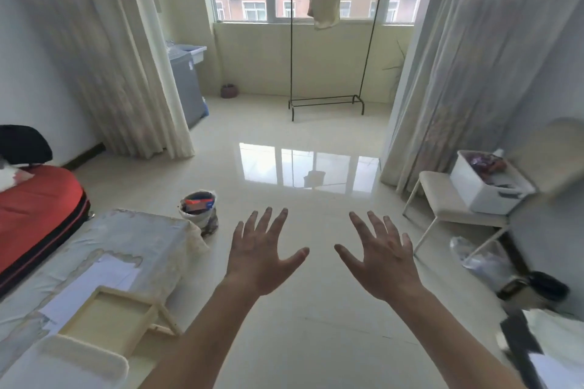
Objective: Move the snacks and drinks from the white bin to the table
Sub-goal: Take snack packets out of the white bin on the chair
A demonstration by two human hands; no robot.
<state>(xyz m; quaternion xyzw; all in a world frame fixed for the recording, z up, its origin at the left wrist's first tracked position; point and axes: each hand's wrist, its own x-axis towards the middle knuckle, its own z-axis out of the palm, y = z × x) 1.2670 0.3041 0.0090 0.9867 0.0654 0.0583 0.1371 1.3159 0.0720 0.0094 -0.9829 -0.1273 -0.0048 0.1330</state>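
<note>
Hands: two, both bare, held out over the glossy cream tiled floor (316, 309), thumbs pointing toward each other.
Left hand (262, 254): five fingers straight and spread wide; holds nothing, touches nothing.
Right hand (384, 262): five fingers straight and spread wide; holds nothing, touches nothing.
White rectangular plastic bin (480, 191): one, at far right, sitting on one beige padded stool with thin white legs (437, 196); well apart from both hands.
Snacks in bin: red and purple shiny packets (483, 164) show above the rim; count cannot be told, too blurred. Drinks not distinguishable.
Low table with a worn, peeling pale cover (132, 230): one, at lower left, across the floor from the bin.
On table: one pale wooden frame (107, 316); one white tray (66, 363) at the near edge.
Beside table: one small bucket lined with a white bag (199, 210), on the floor.
Red suitcase (38, 202): one, far left.
Black metal clothes rack (331, 101): one, by the window, with one cream cloth (325, 8) hung on it.
</note>
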